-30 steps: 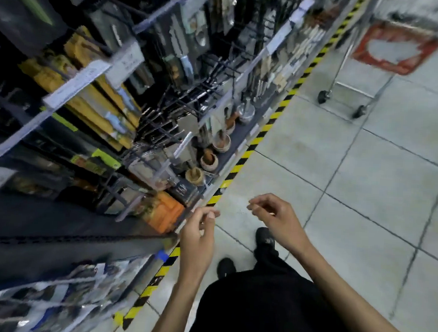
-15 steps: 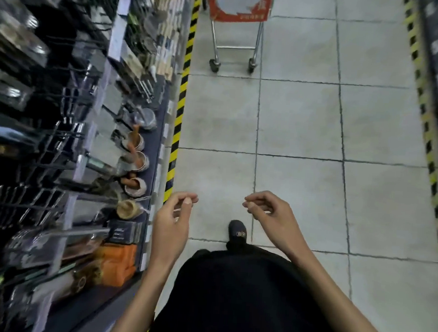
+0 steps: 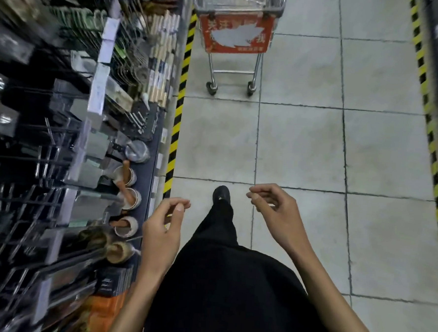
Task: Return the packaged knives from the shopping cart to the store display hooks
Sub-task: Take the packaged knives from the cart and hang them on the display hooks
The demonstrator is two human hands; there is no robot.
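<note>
The shopping cart (image 3: 236,36), metal with a red panel on its end, stands up the aisle ahead of me; something dark lies in its basket at the top edge of the view. Packaged knives (image 3: 93,142) and bare display hooks (image 3: 25,205) fill the shelving on my left. My left hand (image 3: 164,229) hovers beside the shelf edge, fingers loosely curled, holding nothing. My right hand (image 3: 274,213) hangs over the floor tiles, fingers also loosely curled and empty. Both hands are far from the cart.
Small mortars with pestles (image 3: 126,178) line the bottom shelf near my left hand. Yellow-black tape (image 3: 176,127) marks the floor along the left shelving, and another strip (image 3: 432,143) runs along a shelf on the right. My black shoe (image 3: 221,193) steps forward on grey tiles.
The view has swung from the shelving to face down the aisle, and the cart is now nearer and straight ahead. Both hands stay empty in front of me.
</note>
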